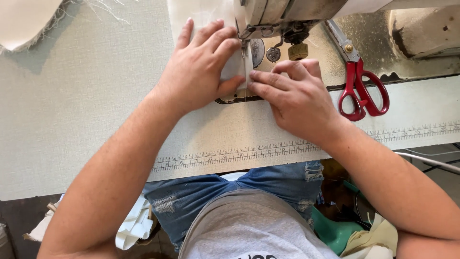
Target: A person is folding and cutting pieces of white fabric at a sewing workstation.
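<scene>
Feeding the white fabric piece (pixel 235 67) under the presser foot (pixel 246 45) of the sewing machine (pixel 287 14), you have your left hand (pixel 199 72) flat on it, fingers spread, gripping nothing. Your right hand (pixel 294 96) pins its near edge with extended fingertips, likewise closed on nothing. Keep both clear of the needle and press evenly. The red scissors (pixel 362 88) lie apart on the right.

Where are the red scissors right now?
In the head view, the red-handled scissors lie on the sewing table, just right of the right hand, beside the sewing machine.
</scene>
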